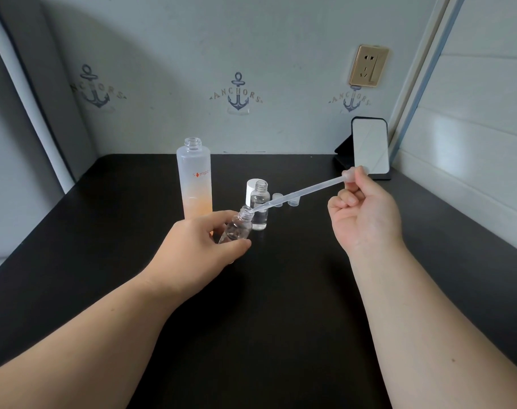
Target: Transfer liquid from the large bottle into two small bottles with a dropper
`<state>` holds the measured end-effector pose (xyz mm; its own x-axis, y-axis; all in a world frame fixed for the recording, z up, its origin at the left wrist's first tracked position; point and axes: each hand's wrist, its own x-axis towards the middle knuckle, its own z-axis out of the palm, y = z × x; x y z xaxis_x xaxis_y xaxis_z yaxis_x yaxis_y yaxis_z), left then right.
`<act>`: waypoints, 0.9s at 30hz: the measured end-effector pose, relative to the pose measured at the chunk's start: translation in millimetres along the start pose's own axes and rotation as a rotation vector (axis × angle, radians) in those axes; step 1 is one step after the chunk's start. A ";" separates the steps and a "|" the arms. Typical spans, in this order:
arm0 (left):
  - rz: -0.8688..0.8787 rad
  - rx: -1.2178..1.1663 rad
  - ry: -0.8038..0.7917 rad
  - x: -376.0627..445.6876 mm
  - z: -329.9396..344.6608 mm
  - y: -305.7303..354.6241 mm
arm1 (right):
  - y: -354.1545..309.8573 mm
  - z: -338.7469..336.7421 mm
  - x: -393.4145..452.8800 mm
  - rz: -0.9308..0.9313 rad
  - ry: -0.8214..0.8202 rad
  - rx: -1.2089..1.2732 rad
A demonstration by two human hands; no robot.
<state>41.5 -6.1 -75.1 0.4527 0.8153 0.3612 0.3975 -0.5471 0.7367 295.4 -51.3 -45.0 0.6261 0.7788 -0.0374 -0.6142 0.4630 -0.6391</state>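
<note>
Nearest, we see left hand [205, 242] gripping tilted small bottle [236, 228], right hand [365, 212] pinching dropper [295, 197] bulb, tip at its neck; slip risks spill, second small bottle [260, 206] and large bottle [194, 178] just beyond left hand.

Black table [280, 290], large bottle [194, 178], small bottle [259, 206], white cap [252, 188], two small caps [285, 199], phone stand [366, 149]
</note>
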 end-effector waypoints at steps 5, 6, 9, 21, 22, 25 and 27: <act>-0.010 0.001 -0.009 -0.6 -1.6 0.4 | 0.5 0.9 -1.9 0.003 -0.005 0.007; -0.012 0.001 -0.012 -0.5 -1.7 0.3 | 0.2 1.1 -2.0 0.003 -0.005 0.005; -0.028 -0.007 -0.015 -0.1 -2.1 1.0 | 0.3 1.6 -2.2 0.000 -0.008 -0.002; -0.070 0.071 0.006 1.0 0.8 -0.8 | 0.8 -0.5 -0.8 -0.010 0.013 0.026; -0.069 0.079 0.016 1.1 1.4 -0.6 | 0.8 -0.6 -0.9 -0.003 0.019 0.042; -0.071 0.087 0.005 0.7 2.0 -0.3 | 0.2 -0.2 -1.9 0.010 0.026 0.078; -0.072 0.076 -0.019 1.0 2.0 -0.1 | 0.5 0.2 -2.6 0.016 0.021 0.094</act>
<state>43.4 -5.6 -75.9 0.4358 0.8496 0.2970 0.4885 -0.5004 0.7148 293.4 -53.0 -45.1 0.6250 0.7780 -0.0638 -0.6659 0.4887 -0.5637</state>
